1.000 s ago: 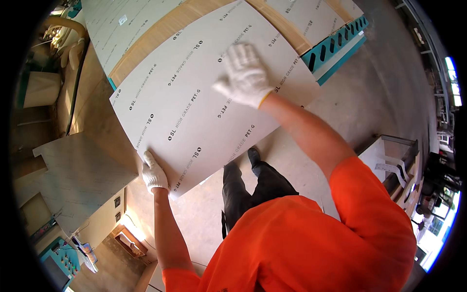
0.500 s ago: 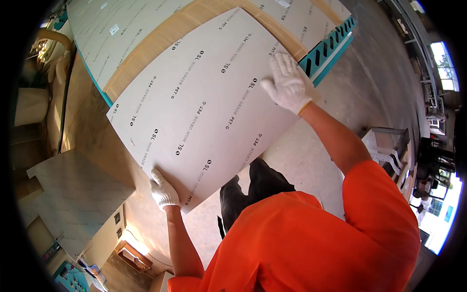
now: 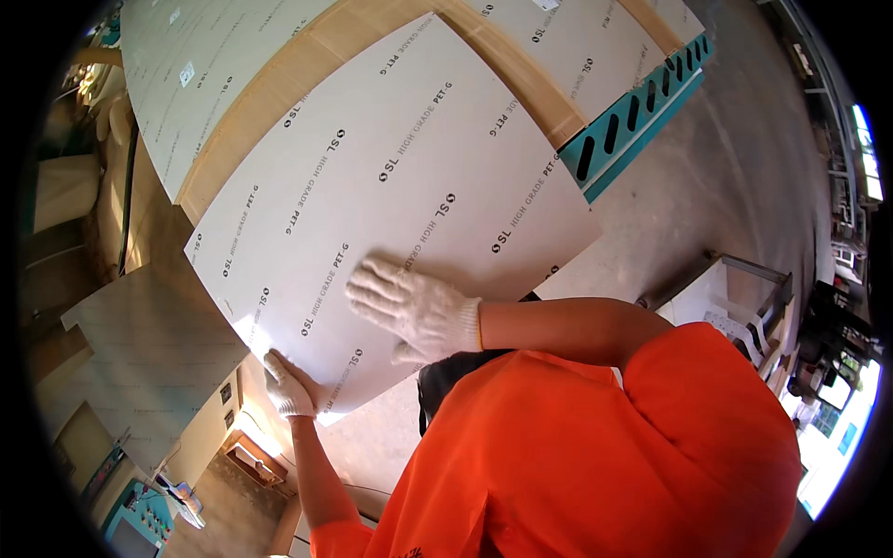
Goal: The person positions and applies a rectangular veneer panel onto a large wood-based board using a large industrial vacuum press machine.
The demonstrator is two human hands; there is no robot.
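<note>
A large pale panel covered in film with repeated dark print (image 3: pixel 502 186) lies tilted across the view, its far end over a teal-framed worktable. My left hand (image 3: pixel 289 385), in a white knitted glove, grips the panel's near left corner; its fingers under the edge are hidden. My right hand (image 3: pixel 414 307), gloved alike, rests flat on the panel's near part with its fingers stretched out to the left. Nothing is held in that hand. Below the right forearm, the panel's near edge is partly covered.
Beyond the panel, more film-covered sheets (image 3: pixel 214 102) and bare tan boards (image 3: pixel 256 93) lie on the teal table (image 3: pixel 633 121) with slotted side. A greyish sheet (image 3: pixel 158 344) stands at left. A metal-framed cart (image 3: pixel 735 293) is at right, on the concrete floor.
My right hand has swept from the panel's right edge to its near middle, toward the left. The panel and my left hand have shifted slightly left and down in view.
</note>
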